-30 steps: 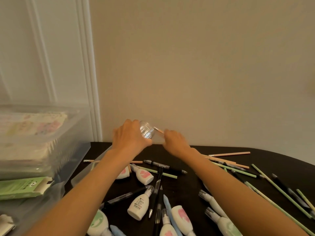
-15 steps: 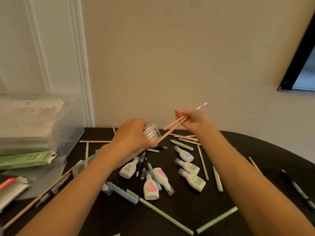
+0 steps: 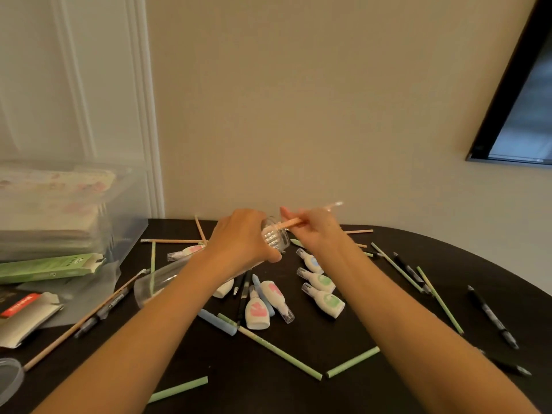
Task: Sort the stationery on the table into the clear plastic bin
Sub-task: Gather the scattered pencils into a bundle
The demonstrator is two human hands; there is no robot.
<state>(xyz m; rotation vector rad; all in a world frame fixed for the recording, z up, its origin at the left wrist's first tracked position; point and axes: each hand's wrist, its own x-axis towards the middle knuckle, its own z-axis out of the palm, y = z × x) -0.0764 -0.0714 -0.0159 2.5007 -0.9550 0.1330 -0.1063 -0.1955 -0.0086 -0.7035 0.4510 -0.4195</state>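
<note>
Left hand [image 3: 239, 242] curled round a clear jar [image 3: 275, 238]; small, glossy ribbed plastic, lying on its side with the mouth toward the right hand; something pale and ridged shows inside, can't resolve it. Right hand [image 3: 321, 230] pinches a peach pencil [image 3: 291, 223]; thin matte stick, near end at the jar mouth, far end motion-blurred just past the fingers; can't tell if it is one stick or two.

Clear plastic bin [image 3: 131, 225] sits well to the left of the left hand; frosted translucent walls, flat paper goods stacked inside show only as haze; its left side is cut off by the frame. A green cardboard box [image 3: 44, 268] lies at its base, flap open.

Dark matte table [image 3: 403, 297]. Below and between the forearms are squat white bottles [image 3: 257, 313] with clear caps and pink or green labels; print unreadable. Long pale-green pencils [image 3: 280, 351] lie nearer the body. Slim black pens [image 3: 493, 316] lie right of the right forearm. A clear cylinder [image 3: 152, 283] lies on its side under the left forearm, half hidden. A round clear lid [image 3: 9, 380] is far left of the left elbow, clipped by the edge.
</note>
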